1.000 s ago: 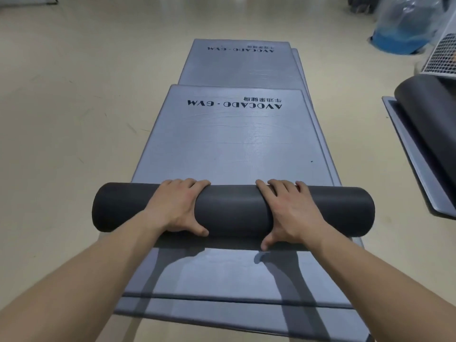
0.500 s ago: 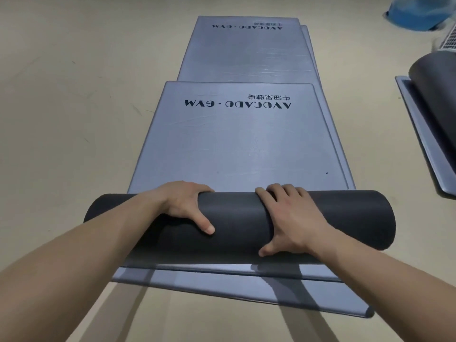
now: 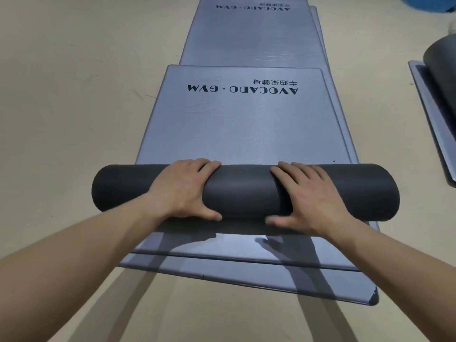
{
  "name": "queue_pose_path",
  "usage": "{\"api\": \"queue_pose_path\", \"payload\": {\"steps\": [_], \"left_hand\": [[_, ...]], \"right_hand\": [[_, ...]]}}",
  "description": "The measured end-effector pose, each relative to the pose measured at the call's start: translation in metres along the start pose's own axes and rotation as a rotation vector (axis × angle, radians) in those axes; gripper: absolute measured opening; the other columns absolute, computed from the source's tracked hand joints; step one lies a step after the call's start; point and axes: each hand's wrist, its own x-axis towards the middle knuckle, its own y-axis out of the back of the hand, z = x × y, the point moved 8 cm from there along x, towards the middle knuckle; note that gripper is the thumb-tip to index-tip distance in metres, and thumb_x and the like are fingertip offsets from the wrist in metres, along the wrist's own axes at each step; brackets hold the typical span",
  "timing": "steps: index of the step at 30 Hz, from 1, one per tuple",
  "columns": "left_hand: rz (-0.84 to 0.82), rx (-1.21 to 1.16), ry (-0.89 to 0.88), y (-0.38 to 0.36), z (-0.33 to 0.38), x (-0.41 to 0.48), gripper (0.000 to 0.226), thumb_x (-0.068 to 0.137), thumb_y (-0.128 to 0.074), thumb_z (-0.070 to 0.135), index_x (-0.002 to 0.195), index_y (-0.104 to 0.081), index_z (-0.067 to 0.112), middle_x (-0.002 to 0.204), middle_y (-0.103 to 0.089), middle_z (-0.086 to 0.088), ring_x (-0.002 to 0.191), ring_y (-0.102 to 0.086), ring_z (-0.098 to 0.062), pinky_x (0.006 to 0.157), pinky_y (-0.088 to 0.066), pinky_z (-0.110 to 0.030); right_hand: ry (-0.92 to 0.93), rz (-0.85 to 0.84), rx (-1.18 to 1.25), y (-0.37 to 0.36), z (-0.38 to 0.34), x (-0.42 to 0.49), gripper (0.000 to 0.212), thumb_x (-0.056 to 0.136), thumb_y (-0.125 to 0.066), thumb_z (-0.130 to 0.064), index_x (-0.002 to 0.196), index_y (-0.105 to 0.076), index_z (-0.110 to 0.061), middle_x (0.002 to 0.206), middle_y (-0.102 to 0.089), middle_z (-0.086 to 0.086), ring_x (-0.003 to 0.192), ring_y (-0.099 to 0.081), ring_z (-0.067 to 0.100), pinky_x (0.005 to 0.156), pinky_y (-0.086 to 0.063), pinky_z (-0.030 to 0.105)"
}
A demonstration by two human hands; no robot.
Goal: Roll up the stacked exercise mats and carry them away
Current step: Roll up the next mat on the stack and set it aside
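The top grey mat [image 3: 243, 124], printed AVOCADO-GYM, lies flat ahead of me and is partly wound into a dark charcoal roll [image 3: 243, 191] lying across the stack. My left hand [image 3: 183, 190] curls over the roll left of centre, fingers over the far side, thumb on the near side. My right hand [image 3: 309, 196] grips it the same way right of centre. Beneath the roll, two more flat grey mats [image 3: 246, 270] stick out toward me, their near edges staggered. The roll hides the fold line of the top mat.
Another grey mat [image 3: 254, 35] lies flat farther ahead, overlapped by the stack. At the right edge a separate mat [image 3: 429, 114] lies on the floor with a dark roll [image 3: 441, 58] on it. Beige floor [image 3: 74, 107] surrounds everything.
The roll has advanced up the mat toward the printed logo and grown thicker. Both hands re-gripped on top of it, and more of the lower mats shows near me.
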Motion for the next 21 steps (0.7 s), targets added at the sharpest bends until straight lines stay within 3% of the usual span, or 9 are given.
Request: {"api": "queue_pose_path", "payload": {"steps": [2, 5, 8, 10, 14, 17, 21], "left_hand": [[-0.083, -0.076, 0.008, 0.008, -0.007, 0.018, 0.121, 0.057, -0.062, 0.095, 0.156, -0.029, 0.034, 0.148, -0.05, 0.008, 0.126, -0.054, -0.02, 0.104, -0.046, -0.041], [-0.086, -0.091, 0.027, 0.015, -0.015, 0.031, 0.111, 0.057, -0.06, 0.096, 0.149, -0.04, 0.037, 0.134, -0.061, 0.01, 0.114, -0.059, -0.02, 0.095, -0.046, -0.039], [0.107, 0.068, 0.068, 0.018, -0.017, 0.02, 0.121, 0.054, -0.056, 0.098, 0.151, -0.039, 0.028, 0.141, -0.058, 0.002, 0.122, -0.056, -0.025, 0.108, -0.039, -0.042], [0.101, 0.115, 0.107, 0.017, -0.016, 0.019, 0.125, 0.052, -0.065, 0.095, 0.151, -0.035, 0.025, 0.143, -0.054, -0.001, 0.123, -0.055, -0.027, 0.107, -0.041, -0.044], [-0.029, 0.067, 0.099, 0.024, -0.018, 0.017, 0.116, 0.047, -0.066, 0.095, 0.14, -0.042, 0.03, 0.12, -0.061, 0.004, 0.102, -0.061, -0.023, 0.084, -0.053, -0.041], [-0.141, 0.027, 0.036, 0.013, -0.015, -0.002, 0.114, 0.045, -0.064, 0.097, 0.137, -0.045, 0.033, 0.113, -0.062, 0.009, 0.099, -0.06, -0.02, 0.085, -0.053, -0.041], [-0.281, -0.136, 0.091, 0.016, -0.022, 0.012, 0.11, 0.046, -0.08, 0.086, 0.138, -0.049, 0.036, 0.117, -0.065, 0.01, 0.102, -0.059, -0.019, 0.088, -0.05, -0.038]], "right_hand": [[-0.025, 0.019, -0.058, -0.009, -0.002, 0.002, 0.14, 0.045, -0.064, -0.094, 0.158, -0.029, -0.018, 0.157, -0.04, 0.01, 0.143, -0.04, 0.036, 0.117, -0.03, 0.059], [-0.056, -0.015, -0.022, 0.003, 0.004, 0.026, 0.127, 0.05, -0.074, -0.085, 0.154, -0.029, -0.027, 0.15, -0.046, 0.002, 0.134, -0.048, 0.029, 0.113, -0.034, 0.051], [-0.045, -0.127, 0.024, 0.015, 0.012, 0.05, 0.12, 0.051, -0.072, -0.088, 0.15, -0.034, -0.033, 0.137, -0.058, -0.002, 0.118, -0.06, 0.027, 0.099, -0.045, 0.044], [-0.051, -0.193, 0.064, 0.022, 0.016, 0.06, 0.114, 0.05, -0.075, -0.087, 0.145, -0.041, -0.035, 0.126, -0.062, -0.004, 0.108, -0.063, 0.026, 0.087, -0.049, 0.041], [-0.046, -0.295, 0.09, 0.025, 0.009, 0.054, 0.102, 0.047, -0.077, -0.087, 0.132, -0.052, -0.037, 0.114, -0.066, -0.007, 0.099, -0.063, 0.023, 0.08, -0.053, 0.039], [-0.054, -0.43, 0.177, 0.012, 0.0, 0.03, 0.108, 0.048, -0.077, -0.086, 0.14, -0.047, -0.038, 0.124, -0.065, -0.008, 0.108, -0.061, 0.023, 0.085, -0.052, 0.039], [-0.063, -0.156, 0.054, 0.018, -0.017, 0.016, 0.129, 0.055, -0.074, -0.086, 0.158, -0.022, -0.03, 0.146, -0.049, 0.002, 0.132, -0.047, 0.029, 0.109, -0.039, 0.047]]}}
